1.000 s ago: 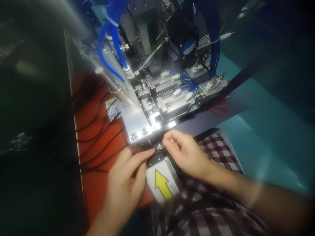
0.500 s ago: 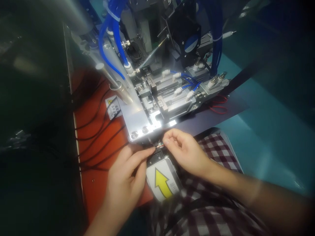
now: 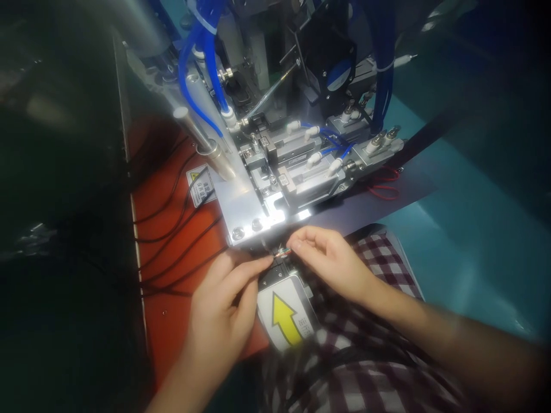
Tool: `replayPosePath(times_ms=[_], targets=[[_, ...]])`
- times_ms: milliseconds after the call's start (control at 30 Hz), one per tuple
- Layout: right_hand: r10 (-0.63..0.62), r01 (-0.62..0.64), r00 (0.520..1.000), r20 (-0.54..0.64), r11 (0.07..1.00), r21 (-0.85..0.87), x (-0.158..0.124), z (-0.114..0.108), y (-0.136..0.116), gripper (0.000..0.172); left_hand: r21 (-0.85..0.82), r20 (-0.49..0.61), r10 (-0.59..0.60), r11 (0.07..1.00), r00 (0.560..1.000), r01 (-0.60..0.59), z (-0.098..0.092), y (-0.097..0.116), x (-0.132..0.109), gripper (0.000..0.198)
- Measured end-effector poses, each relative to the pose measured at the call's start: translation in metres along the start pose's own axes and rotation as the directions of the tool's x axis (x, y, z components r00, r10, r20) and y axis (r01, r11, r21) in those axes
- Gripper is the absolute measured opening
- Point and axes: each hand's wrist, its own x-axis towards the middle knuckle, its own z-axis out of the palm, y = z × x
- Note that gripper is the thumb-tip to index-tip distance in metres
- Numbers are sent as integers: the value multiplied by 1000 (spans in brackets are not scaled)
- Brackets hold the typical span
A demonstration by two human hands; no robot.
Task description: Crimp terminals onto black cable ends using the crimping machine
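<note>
My left hand (image 3: 224, 310) pinches a thin black cable with thumb and forefinger just below the machine's shiny metal plate (image 3: 241, 212). My right hand (image 3: 331, 258) pinches the small coloured wire ends (image 3: 280, 252) of that cable between its fingertips. The two hands nearly touch in front of the plate's near edge. Right beneath them sits a white label with a yellow arrow (image 3: 286, 312) pointing toward the machine.
A machine with blue air hoses (image 3: 202, 57), metal cylinders (image 3: 314, 172) and a black fan (image 3: 331, 69) fills the upper middle. Several black cables (image 3: 176, 229) run over an orange-red mat (image 3: 172, 275) on the left. A teal surface (image 3: 451, 229) lies to the right. Checked cloth (image 3: 379, 258) covers my lap.
Both hands stay at the same spot pinching the wire ends. My right fingertips have shifted slightly right and closed tighter on the coloured wires. The view has drifted a little.
</note>
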Motion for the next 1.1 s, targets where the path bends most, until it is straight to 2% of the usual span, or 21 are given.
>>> replayPosePath(times_ms=[133,400,700,967,1100], targets=[[36,-36,999,4,999,24,1,1,-1,8,7,-4,5,1000,1000,-5,-1,0,-1,28],[43,-43,999,10,999,25,-2,0,0,7,-1,6,-1,1000,1000,1,0,0,0,28],[-67,64,997,-35,995,-76,-4,0,3,6,-12,7,-10,1000,1000,10,0,1,0,27],[4,-6,998,-57,1000,-22,-3,2,-3,9,-22,4,-8,1000,1000,8,0,0,0,27],[-3,3,998,-62,1000,4,-3,5,-4,11,-21,9,-12,1000,1000,12,0,-1,-1,28]])
